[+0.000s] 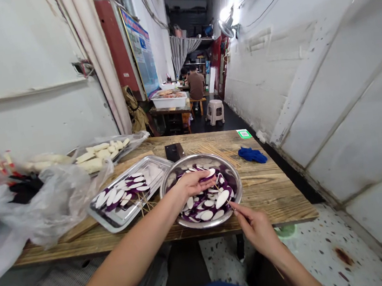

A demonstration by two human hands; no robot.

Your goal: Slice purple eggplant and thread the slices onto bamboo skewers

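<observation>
On the far left lies a crumpled plastic bag point(54, 198) on the wooden surface point(270, 188). Next to it sits a flat metal tray point(117, 220) with purple and white eggplant slices point(126, 189) already on thin sticks, laid side by side.

Just right of the tray is a round metal bowl point(232, 175) full of loose slices. The left hand point(192, 182) reaches into the bowl from the near left side. Its fingers point(206, 176) are closed on one slice point(211, 172) at the far side of the bowl. The slice sits right at the fingertips, so this hand is the nearer one to it.

The right hand point(254, 226) is at the near right rim of the bowl. Its fingers are pinched together on a thin stick point(230, 205). The stick points up and to the left, toward the slice in the other hand. The two are near but not touching.

Farther back on the surface lie a dark phone point(174, 151), a pile of loose sticks point(213, 151), a blue cloth point(252, 154) and a green sticker point(244, 133). The sticker and a poster point(142, 55) on the wall have print, but it is too small to read.
</observation>
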